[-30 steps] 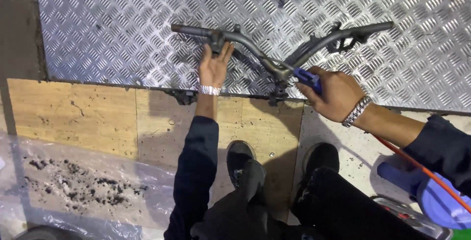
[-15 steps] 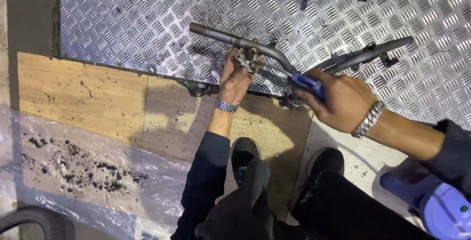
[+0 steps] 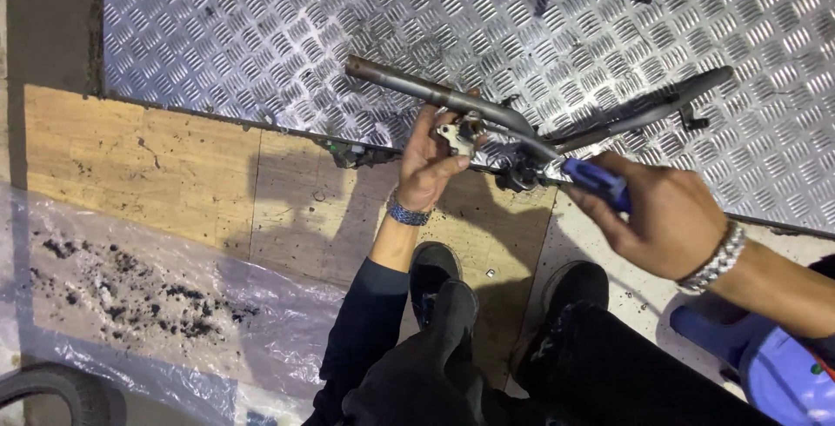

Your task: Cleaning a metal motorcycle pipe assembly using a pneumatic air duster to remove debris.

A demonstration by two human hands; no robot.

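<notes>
The left hand (image 3: 432,158) gripped the handlebar (image 3: 487,113), long axis left-to-right over the floor, while the right hand (image 3: 657,213) clenched a blue-handled tool (image 3: 596,181).

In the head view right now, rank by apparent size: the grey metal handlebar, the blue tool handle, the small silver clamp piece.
1. Grey metal handlebar, clearly largest.
2. Blue tool handle in the right hand.
3. Small silver clamp piece at the left hand; partly hidden, so close to 2.

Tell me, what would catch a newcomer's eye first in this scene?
Probably the bent grey metal handlebar, held up at centre over the shiny diamond-pattern steel plate. The left hand grips a small bracket on it, while the right hand holds a blue-handled tool against it. Lower left, dark crumbs lie scattered on a clear plastic sheet.
</notes>
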